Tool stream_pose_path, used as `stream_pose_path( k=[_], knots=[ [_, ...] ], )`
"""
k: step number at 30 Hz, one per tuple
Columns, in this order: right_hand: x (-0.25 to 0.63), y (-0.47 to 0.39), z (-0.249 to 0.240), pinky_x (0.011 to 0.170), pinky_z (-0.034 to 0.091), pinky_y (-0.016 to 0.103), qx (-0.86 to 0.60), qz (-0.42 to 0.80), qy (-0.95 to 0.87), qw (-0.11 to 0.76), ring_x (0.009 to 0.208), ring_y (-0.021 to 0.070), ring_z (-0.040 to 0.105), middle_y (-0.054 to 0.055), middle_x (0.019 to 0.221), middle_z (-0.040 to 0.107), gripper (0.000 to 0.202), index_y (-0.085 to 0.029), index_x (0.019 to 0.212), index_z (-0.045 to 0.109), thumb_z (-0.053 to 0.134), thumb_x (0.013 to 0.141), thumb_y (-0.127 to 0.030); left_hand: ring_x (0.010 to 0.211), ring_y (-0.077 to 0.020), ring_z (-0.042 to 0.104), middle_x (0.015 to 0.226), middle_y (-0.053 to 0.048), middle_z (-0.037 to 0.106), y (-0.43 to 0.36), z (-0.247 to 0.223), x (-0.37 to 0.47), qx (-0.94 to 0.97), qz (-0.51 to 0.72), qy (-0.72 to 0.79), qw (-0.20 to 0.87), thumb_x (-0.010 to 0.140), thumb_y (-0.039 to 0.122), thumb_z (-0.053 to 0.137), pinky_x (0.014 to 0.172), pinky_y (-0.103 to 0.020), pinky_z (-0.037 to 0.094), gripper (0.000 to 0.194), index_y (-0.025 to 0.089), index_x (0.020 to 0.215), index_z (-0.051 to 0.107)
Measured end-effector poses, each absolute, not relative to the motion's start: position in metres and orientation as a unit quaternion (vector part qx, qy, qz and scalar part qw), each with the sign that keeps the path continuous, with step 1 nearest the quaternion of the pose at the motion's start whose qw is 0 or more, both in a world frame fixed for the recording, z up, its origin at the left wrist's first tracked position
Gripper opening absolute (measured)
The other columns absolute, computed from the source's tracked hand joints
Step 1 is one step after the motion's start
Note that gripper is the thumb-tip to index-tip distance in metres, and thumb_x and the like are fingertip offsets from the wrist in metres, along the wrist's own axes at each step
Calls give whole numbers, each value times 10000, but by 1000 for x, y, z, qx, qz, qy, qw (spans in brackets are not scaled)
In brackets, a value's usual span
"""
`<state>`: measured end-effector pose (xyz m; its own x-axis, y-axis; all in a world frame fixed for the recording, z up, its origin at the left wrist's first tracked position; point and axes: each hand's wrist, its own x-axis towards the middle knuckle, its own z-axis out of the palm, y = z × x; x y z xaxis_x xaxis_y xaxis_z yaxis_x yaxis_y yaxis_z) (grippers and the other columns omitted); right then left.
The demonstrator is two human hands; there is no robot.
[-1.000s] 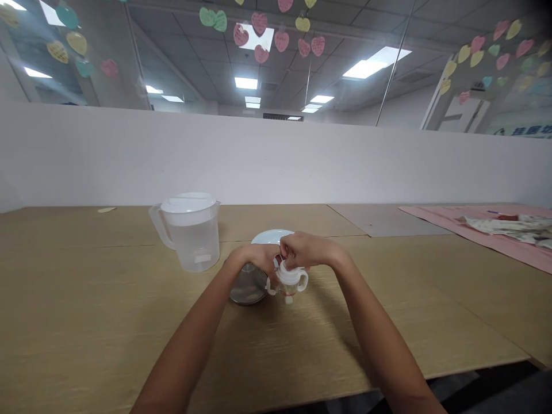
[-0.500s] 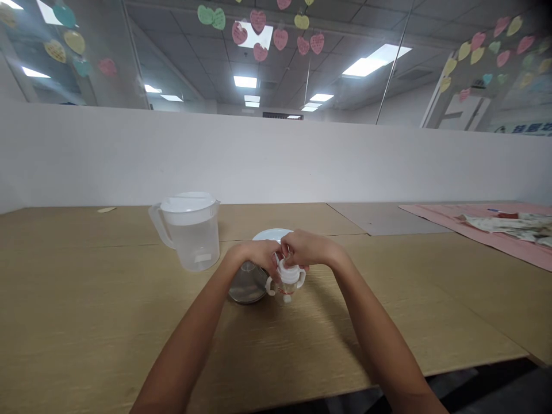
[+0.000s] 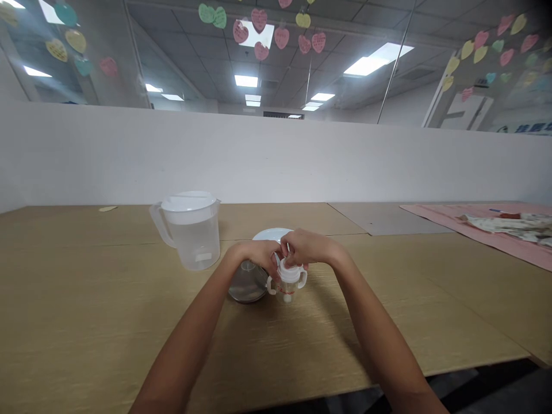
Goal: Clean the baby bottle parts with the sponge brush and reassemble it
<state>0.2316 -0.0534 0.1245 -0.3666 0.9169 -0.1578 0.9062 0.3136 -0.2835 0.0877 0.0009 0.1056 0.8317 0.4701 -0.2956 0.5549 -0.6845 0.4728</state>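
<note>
A small clear baby bottle (image 3: 286, 287) with a white collar, two white side handles and red print stands upright on the table. My left hand (image 3: 264, 255) is closed at the left of its top, fingers on the white collar. From the right, my right hand (image 3: 304, 248) pinches the top of the bottle; its fingertips partly hide the spout area. Just left of the bottle, partly under my left hand, lies a round metal dish (image 3: 248, 287) with something clear in it. Behind both hands a white plate (image 3: 271, 234) shows in part.
A lidded translucent pitcher (image 3: 192, 236) holding clear liquid stands at the left. At the far right, cloths (image 3: 513, 226) lie on a pink mat (image 3: 452, 221). A white wall (image 3: 276, 155) bounds the table's back; the front edge runs along the lower right.
The bottle has turned or shifted slightly, its handles a little further right. Both hands keep nearly the same place and hold.
</note>
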Motion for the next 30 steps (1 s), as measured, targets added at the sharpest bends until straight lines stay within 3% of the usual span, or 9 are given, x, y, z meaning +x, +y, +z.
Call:
stream_pose_path(
  k=[6,9,12,18,21,24,27,30],
  knots=[
    [235,-60,131,403,403,165,-579,209,-787,49,510,90,566,57,875,625,340,-147,970,542,671,678,-266,910,-174,593,1042,-30,630,11,108,71,910,-43,288,296,542,238,708,723,-211,449,578,200,1100,562],
    [242,-63,135,393,423,172,-582,221,-777,93,530,95,567,75,937,612,462,-155,1076,504,677,685,-330,932,-176,587,1102,-54,617,31,102,53,887,-52,419,187,559,249,689,749,-210,441,597,199,1137,548],
    [249,-64,136,398,438,173,-584,214,-775,109,573,109,580,92,967,599,472,-155,1089,504,670,694,-356,881,-217,600,1038,-118,645,49,90,42,839,-87,527,99,545,240,691,713,-250,451,490,140,1019,616],
    [254,-64,136,396,438,179,-589,202,-775,106,549,100,569,86,967,599,452,-157,1095,505,652,714,-350,694,-193,620,792,-122,687,51,80,43,807,-105,576,81,631,331,640,602,-236,450,268,113,783,673],
    [257,-63,136,400,424,182,-587,200,-777,108,525,94,562,74,951,606,445,-164,1112,498,636,733,-353,803,-244,618,898,-174,673,37,101,37,801,-75,593,44,636,290,636,657,-268,453,317,82,873,658],
    [260,-62,138,492,444,191,-576,163,-787,149,640,120,588,66,944,610,434,-167,1104,511,637,735,-357,960,-247,577,1115,-166,604,11,132,31,817,-4,576,13,748,340,521,775,-290,432,427,96,1095,572],
    [262,-65,141,684,461,225,-535,123,-809,211,852,157,576,65,1009,596,499,-176,1143,499,665,710,-360,980,-196,569,1130,-83,606,-23,155,36,882,122,441,110,782,410,489,811,-249,415,517,160,1234,472],
    [264,-69,144,765,442,255,-487,154,-836,200,900,161,557,52,1013,589,624,-197,1232,429,684,684,-353,973,-181,562,1151,-49,595,-50,164,51,916,120,347,159,773,386,523,805,-229,398,504,193,1236,476]
  ],
)
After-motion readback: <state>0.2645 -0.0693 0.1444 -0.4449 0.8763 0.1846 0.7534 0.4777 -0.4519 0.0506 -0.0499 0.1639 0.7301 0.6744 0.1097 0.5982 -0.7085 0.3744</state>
